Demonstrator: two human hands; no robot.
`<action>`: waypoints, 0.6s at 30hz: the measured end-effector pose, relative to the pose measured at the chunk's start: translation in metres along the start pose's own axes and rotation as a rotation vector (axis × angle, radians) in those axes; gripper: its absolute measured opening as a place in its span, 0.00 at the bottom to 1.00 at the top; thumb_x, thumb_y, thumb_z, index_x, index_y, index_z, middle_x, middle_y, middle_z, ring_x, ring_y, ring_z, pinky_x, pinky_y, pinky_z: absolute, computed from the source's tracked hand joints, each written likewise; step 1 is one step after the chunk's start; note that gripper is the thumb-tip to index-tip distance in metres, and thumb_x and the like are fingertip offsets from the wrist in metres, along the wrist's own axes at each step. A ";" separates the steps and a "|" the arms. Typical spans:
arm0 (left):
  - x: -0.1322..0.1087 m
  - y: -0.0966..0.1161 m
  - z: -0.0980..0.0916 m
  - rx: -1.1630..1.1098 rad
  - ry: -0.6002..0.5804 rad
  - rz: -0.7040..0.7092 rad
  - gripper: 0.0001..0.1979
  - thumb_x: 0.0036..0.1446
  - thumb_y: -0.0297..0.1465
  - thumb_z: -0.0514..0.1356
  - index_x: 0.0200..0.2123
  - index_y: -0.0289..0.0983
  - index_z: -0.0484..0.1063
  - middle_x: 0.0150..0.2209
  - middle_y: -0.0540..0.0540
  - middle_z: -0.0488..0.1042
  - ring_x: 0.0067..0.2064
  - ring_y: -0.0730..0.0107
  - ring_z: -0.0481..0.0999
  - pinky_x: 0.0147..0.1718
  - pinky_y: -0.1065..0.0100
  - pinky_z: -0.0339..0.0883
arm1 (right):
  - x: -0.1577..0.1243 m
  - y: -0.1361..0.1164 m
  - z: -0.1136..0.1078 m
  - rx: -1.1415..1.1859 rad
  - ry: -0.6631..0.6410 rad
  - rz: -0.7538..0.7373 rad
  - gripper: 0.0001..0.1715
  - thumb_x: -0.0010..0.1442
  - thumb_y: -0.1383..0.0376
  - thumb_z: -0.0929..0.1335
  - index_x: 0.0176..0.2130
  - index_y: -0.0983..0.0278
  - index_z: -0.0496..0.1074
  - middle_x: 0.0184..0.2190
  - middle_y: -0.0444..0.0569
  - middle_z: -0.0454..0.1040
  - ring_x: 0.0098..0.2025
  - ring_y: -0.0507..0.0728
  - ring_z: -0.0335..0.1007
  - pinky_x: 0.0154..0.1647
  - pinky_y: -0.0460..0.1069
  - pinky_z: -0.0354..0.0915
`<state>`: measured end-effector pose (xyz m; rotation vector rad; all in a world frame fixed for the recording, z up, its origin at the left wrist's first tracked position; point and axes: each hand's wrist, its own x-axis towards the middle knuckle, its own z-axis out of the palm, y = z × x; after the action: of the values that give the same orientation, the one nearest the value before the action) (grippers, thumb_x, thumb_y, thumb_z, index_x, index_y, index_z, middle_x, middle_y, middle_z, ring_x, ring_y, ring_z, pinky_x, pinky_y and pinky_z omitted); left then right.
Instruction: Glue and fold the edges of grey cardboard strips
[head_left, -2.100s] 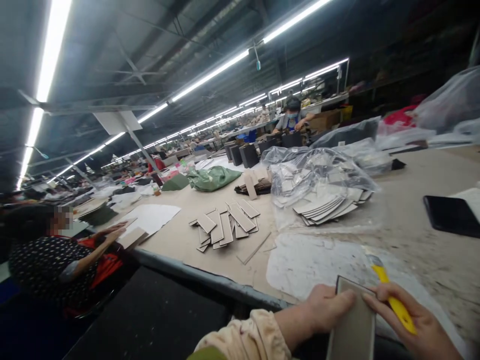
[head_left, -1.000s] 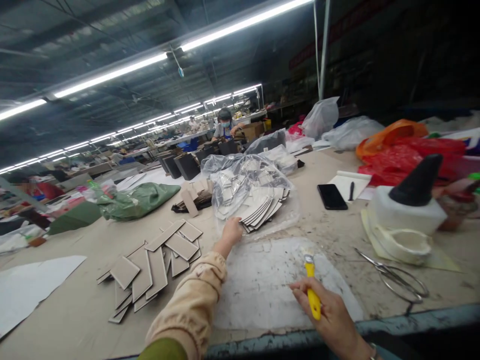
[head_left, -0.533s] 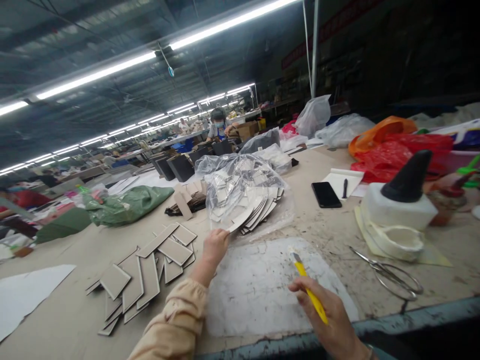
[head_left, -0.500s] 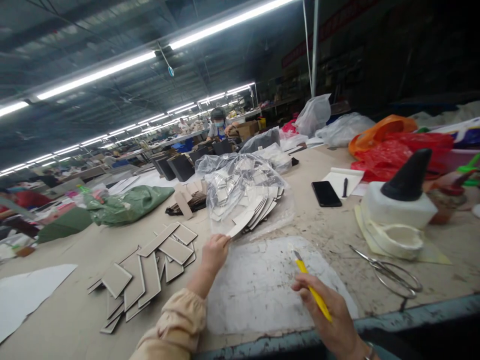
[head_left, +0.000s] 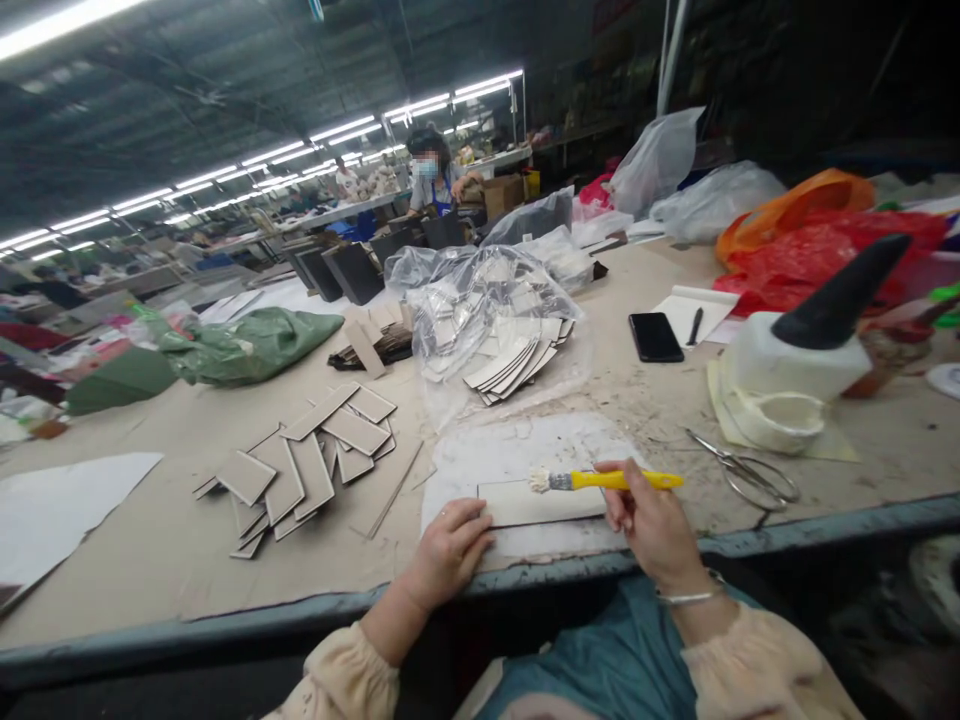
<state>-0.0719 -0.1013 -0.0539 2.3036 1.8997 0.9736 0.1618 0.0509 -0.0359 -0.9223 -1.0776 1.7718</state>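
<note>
A pale rectangular strip with dark edges [head_left: 525,507] lies flat on a stained white sheet [head_left: 465,450] near the table's front edge. My left hand [head_left: 454,545] holds the strip's left end, fingers closed together against it. In my right hand [head_left: 649,520] is a yellow-handled paintbrush [head_left: 622,480], gripped between thumb and fingers. Its bristles, whitish at the tip, point left over the strip; whether they touch it I cannot tell. Beyond the sheet, similar strips [head_left: 517,365] fan out from a clear plastic bag [head_left: 487,290].
Left of the sheet is a loose pile of edged panels [head_left: 300,475]. Scissors [head_left: 742,470], a roll of tape [head_left: 784,420], a white container with a black cone [head_left: 795,355] and a phone [head_left: 655,337] lie to the right. A co-worker [head_left: 435,180] is farther back.
My left hand has brought a strip from the fanned stack onto the white sheet. My right hand has turned the brush from upright-slanting to nearly level, above the strip. The view has tilted down.
</note>
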 end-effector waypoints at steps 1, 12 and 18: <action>-0.001 -0.002 -0.003 -0.007 0.000 0.007 0.12 0.57 0.26 0.58 0.45 0.36 0.72 0.45 0.39 0.72 0.47 0.62 0.71 0.45 0.59 0.70 | 0.000 0.002 0.001 -0.048 -0.026 0.003 0.24 0.59 0.47 0.64 0.40 0.65 0.70 0.14 0.38 0.59 0.15 0.46 0.53 0.15 0.42 0.52; -0.007 -0.010 0.007 -0.054 0.006 0.059 0.10 0.57 0.24 0.58 0.42 0.37 0.73 0.37 0.43 0.75 0.41 0.67 0.72 0.41 0.62 0.71 | -0.001 0.011 0.035 -0.307 -0.256 0.035 0.24 0.58 0.48 0.64 0.41 0.66 0.68 0.21 0.43 0.71 0.20 0.50 0.67 0.23 0.45 0.64; -0.008 -0.010 0.006 -0.046 0.003 0.053 0.08 0.57 0.24 0.58 0.40 0.36 0.73 0.37 0.43 0.75 0.40 0.67 0.72 0.40 0.63 0.71 | -0.004 0.017 0.046 -0.337 -0.285 0.075 0.26 0.57 0.47 0.65 0.42 0.67 0.67 0.22 0.44 0.73 0.22 0.51 0.69 0.25 0.45 0.66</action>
<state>-0.0789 -0.1035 -0.0661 2.3396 1.8060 1.0157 0.1181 0.0295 -0.0342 -0.9347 -1.5786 1.8554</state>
